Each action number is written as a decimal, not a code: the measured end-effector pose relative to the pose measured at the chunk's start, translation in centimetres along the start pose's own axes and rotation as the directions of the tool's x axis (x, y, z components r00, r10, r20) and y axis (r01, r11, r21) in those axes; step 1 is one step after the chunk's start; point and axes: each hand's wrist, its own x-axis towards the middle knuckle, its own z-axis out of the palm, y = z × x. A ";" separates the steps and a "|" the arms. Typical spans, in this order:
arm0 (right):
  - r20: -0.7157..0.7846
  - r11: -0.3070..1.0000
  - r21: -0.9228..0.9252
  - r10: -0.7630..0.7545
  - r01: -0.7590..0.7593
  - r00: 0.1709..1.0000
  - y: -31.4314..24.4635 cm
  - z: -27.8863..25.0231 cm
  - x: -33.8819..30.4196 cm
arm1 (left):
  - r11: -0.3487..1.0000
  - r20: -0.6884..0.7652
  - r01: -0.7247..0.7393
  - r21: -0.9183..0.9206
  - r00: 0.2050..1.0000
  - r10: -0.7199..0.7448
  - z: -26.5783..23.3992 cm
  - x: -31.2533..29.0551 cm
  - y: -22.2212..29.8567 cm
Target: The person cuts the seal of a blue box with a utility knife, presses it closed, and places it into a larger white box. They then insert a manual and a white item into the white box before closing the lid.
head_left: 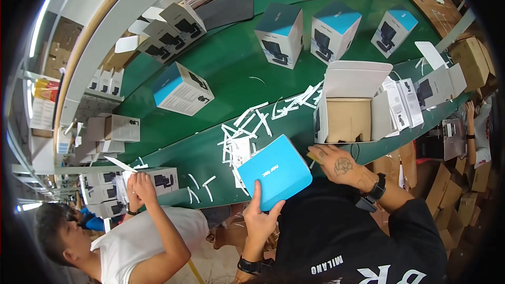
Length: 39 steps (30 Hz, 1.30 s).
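My left hand [261, 220] grips the lower edge of a closed box with a bright blue top [274, 171], holding it tilted over the near edge of the green table [226, 68]. My right hand [338, 162] rests at the box's right side with a small yellowish piece [314, 155] under its fingers; whether it grips that piece I cannot tell. Just beyond my right hand stands an open white carton [351, 106] with a brown cardboard insert inside.
Several white-and-blue product boxes [280, 31] stand across the table. White paper strips [247, 126] litter the middle. Leaflets [404, 104] lie right of the open carton. A person in a white shirt [142, 242] at my left handles a box [158, 179]. Brown cartons [468, 58] at right.
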 end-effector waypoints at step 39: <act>0.071 0.753 -0.193 -0.629 0.629 0.774 -1.1 -1.2 3.4 | 0.431 0.108 -0.414 0.802 0.809 0.577 0.1 -0.3 0.0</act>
